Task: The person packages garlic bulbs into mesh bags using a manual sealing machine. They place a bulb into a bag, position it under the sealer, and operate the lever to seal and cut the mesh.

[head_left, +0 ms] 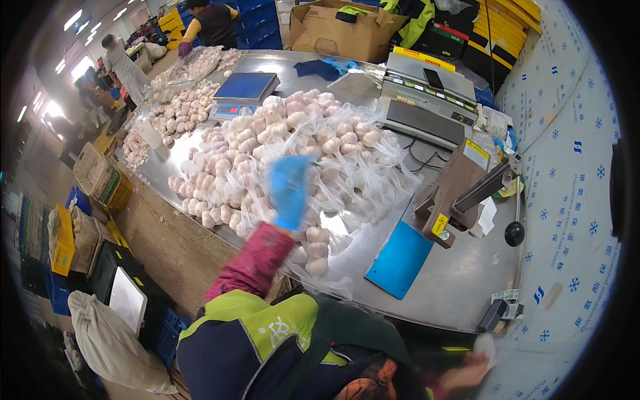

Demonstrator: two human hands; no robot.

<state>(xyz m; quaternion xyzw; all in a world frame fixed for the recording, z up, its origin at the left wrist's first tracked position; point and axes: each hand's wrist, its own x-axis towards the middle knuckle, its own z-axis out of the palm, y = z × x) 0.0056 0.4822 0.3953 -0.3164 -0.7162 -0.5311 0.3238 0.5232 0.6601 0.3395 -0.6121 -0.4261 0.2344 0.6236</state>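
Observation:
My left hand (290, 190), in a blue glove and a dark pink sleeve, reaches over the heap of garlic bulbs (230, 143). It is smeared by motion, so its fingers and any hold do not show. Thin white net bags (383, 177) lie over the heap's right side. Just beside my left wrist, several garlic bulbs stand in a row in a net bag (317, 252) near the table's front edge. My right hand (463, 375), bare and slightly blurred, is low at the right, below the table edge, with its fingers on a small whitish thing (487, 348).
A brown press (453, 187) with a ball-ended lever stands on the metal table (460, 283), by a blue sheet (400, 260). Behind are a sealing machine (427, 123) with a phone (433, 79) and a blue scale (245, 87). Crates (63, 240) fill the left; co-workers are farther back.

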